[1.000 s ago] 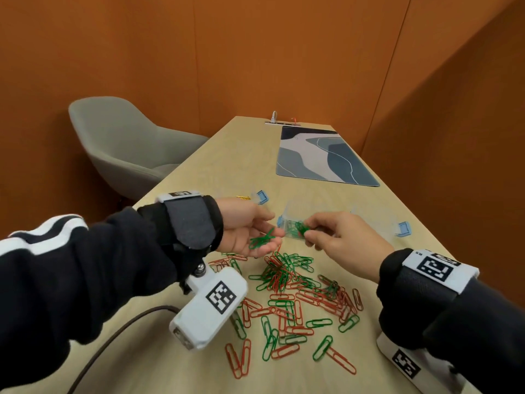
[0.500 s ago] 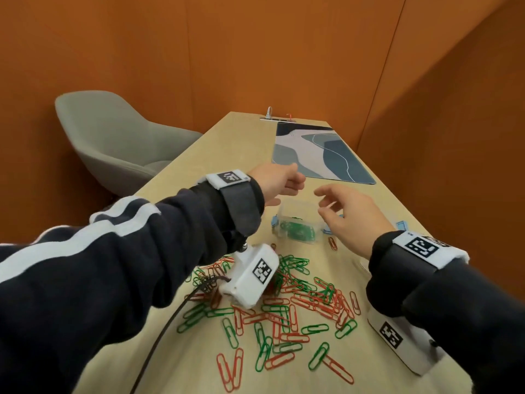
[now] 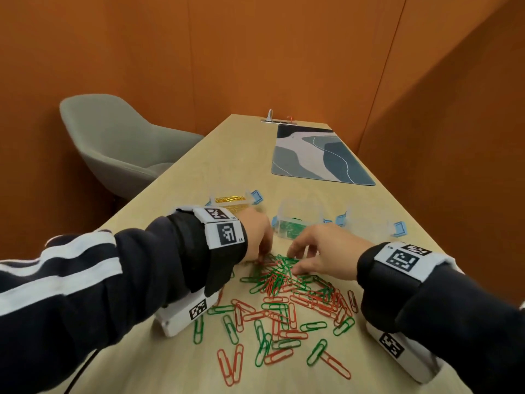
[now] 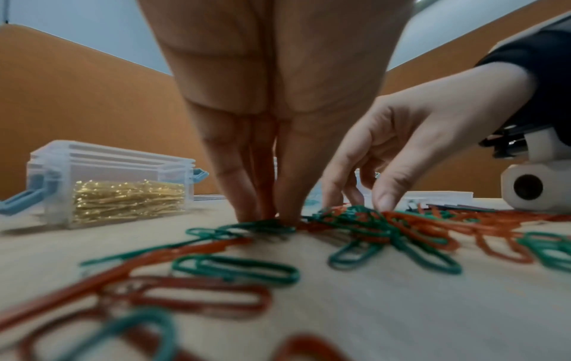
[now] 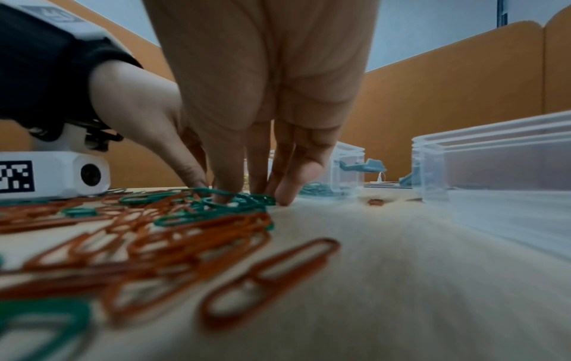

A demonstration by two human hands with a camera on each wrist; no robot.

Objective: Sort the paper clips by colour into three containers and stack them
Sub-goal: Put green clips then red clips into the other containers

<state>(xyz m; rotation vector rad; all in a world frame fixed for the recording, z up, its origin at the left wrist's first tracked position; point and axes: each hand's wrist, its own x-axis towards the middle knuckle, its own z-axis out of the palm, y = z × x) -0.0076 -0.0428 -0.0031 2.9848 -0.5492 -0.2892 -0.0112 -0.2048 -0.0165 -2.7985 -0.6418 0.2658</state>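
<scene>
Red and green paper clips (image 3: 284, 294) lie in a loose pile on the wooden table. My left hand (image 3: 260, 255) reaches down onto the pile's far edge; in the left wrist view its fingertips (image 4: 287, 217) are bunched together, pinching a green clip (image 4: 262, 226). My right hand (image 3: 295, 261) rests its spread fingertips (image 5: 222, 195) on green clips beside it, thumb apart on the table. Behind the hands stand three clear boxes with blue latches: one holding gold clips (image 3: 230, 201), one holding green clips (image 3: 301, 214), one that looks empty (image 3: 369, 223).
A blue-grey patterned desk mat (image 3: 318, 155) lies at the far end of the table. A grey chair (image 3: 119, 143) stands off the left edge. Orange walls close in behind and on the right. Loose clips reach almost to the near table edge.
Both hands have come back from the box with the green clips and dropped onto the pile. The green clips they held are no longer in them.
</scene>
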